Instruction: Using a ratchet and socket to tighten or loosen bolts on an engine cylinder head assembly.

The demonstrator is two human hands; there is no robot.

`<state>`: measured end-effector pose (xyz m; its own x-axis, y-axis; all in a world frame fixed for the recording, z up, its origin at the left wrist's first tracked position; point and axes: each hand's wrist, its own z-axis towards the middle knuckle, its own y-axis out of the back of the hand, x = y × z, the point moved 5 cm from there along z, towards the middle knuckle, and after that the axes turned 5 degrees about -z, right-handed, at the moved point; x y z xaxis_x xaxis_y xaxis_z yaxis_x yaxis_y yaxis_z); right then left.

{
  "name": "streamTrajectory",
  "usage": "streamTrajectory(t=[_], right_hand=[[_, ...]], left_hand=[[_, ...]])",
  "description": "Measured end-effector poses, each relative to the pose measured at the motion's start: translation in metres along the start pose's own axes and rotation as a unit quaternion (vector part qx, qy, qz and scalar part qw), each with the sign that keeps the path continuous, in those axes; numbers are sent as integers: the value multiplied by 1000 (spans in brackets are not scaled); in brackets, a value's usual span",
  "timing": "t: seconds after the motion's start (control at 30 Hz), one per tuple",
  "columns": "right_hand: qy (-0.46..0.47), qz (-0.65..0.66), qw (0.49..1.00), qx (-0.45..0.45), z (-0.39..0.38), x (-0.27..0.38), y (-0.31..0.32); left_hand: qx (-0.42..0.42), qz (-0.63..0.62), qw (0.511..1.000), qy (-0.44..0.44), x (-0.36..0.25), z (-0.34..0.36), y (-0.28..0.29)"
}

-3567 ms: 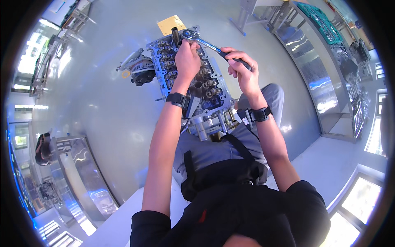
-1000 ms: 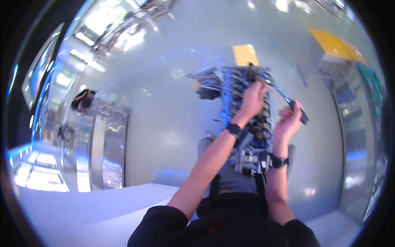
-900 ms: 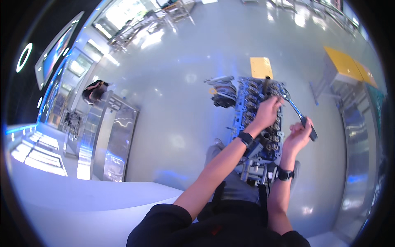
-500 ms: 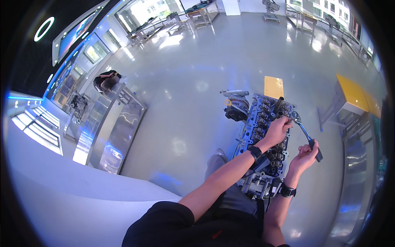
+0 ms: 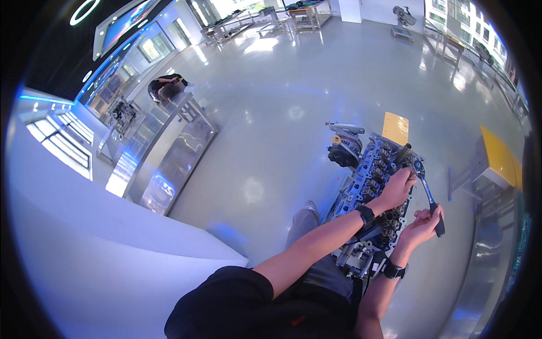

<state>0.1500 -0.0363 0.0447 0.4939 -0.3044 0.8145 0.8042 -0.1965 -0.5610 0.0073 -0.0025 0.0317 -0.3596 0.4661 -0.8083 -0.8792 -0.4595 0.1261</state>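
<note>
Ratchet wrench (image 5: 427, 189): right hand (image 5: 420, 226) curled around black grip (image 5: 439, 223), left hand (image 5: 397, 187) fingers bunched by the head (image 5: 418, 166) (hold unclear); white wrist-box label (image 5: 376, 265) unreadable.

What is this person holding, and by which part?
A silver metal ratchet wrench with a black handle: the right hand holds that handle. The left hand is at its round head; its exact hold is hidden.

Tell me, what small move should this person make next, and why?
Perhaps swing the silver, black-handled metal ratchet wrench slightly: the right hand grips its handle, and the left hand sits close by its round head, above the grey metal engine part.
</note>
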Motion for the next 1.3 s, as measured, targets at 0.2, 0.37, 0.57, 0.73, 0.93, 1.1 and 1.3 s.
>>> streamTrajectory(t=[0.2, 0.37, 0.57, 0.73, 0.93, 1.1, 1.3], right_hand=[[-20, -2, 1000, -8, 2, -2, 3], [-10, -6, 999, -40, 8, -2, 12], [-21, 3, 999, -41, 17, -8, 21], [-23, 3, 999, -42, 17, -7, 21], [-34, 3, 997, -70, 17, -5, 25], [-31, 1, 999, -36, 15, -13, 19], [-27, -11, 999, -42, 15, -5, 12]], left_hand=[[61, -22, 997, 29, -4, 0, 4], [43, -62, 997, 12, -2, -1, 1], [41, -69, 997, 12, 3, 0, 2], [27, -79, 996, -1, 4, 0, 2], [2, -36, 999, -12, 6, -5, 3], [-15, 16, 999, -29, 9, -6, 11], [-7, 28, 997, -72, -5, 3, 2]])
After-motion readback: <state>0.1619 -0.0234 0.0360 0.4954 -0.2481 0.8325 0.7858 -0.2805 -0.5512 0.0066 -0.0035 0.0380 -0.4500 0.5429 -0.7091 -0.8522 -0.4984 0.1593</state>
